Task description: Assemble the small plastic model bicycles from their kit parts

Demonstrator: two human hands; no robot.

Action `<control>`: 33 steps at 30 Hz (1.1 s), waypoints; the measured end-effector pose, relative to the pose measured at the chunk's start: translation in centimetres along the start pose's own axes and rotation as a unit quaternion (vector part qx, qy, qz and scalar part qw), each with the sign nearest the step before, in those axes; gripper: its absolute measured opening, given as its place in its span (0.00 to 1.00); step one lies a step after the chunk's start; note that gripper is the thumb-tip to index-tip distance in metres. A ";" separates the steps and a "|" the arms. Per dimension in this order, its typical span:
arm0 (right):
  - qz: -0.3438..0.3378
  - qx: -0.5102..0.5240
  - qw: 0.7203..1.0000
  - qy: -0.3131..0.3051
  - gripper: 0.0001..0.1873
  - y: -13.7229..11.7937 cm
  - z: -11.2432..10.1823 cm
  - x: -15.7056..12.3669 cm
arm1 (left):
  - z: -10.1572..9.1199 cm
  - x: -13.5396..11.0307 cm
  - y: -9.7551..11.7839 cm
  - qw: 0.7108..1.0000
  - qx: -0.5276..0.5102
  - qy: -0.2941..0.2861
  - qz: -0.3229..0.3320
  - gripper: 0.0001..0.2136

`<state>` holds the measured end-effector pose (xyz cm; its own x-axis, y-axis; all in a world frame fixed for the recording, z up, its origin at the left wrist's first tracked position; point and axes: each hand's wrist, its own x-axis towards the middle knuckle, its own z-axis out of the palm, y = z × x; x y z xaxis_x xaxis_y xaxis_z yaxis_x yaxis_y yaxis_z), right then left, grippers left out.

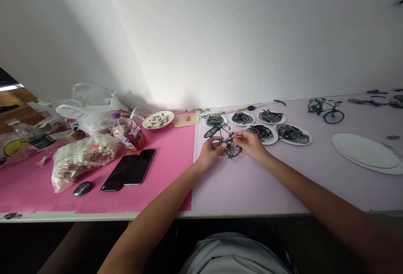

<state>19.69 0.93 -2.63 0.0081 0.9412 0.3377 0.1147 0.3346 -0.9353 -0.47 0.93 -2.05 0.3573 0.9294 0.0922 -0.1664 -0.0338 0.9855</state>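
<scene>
A small dark green model bicycle (pixel 227 141) stands on the pale table (pixel 252 185) in front of me. My left hand (pixel 210 151) grips its frame from the left with curled fingers. On the bicycle's right, my right hand (pixel 252 143) pinches a thin light stick or small part that I cannot make out, held against the bicycle near its rear wheel. Just behind my hands sit several white plates (pixel 267 133) filled with dark bicycle parts.
A pink mat (pixel 163 160) covers the table's left half, with two black phones (pixel 129 169), a bag of pale pieces (pixel 82 156), a juice bottle (pixel 129 133), a dish of small parts (pixel 158 119) and plastic bags. A finished model bicycle (pixel 326 110) and empty white plates (pixel 365 152) lie right.
</scene>
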 end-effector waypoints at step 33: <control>0.092 0.125 0.988 -0.001 0.29 0.7 -0.6 0.4 | -0.4 0.1 0.4 0.998 -0.053 0.003 0.035 0.28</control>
<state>20.34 1.46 -3.08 0.0043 0.9872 0.1592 -0.1378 0.1583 -0.9777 -0.90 1.16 -1.70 0.3354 0.9285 0.1591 -0.2874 -0.0600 0.9559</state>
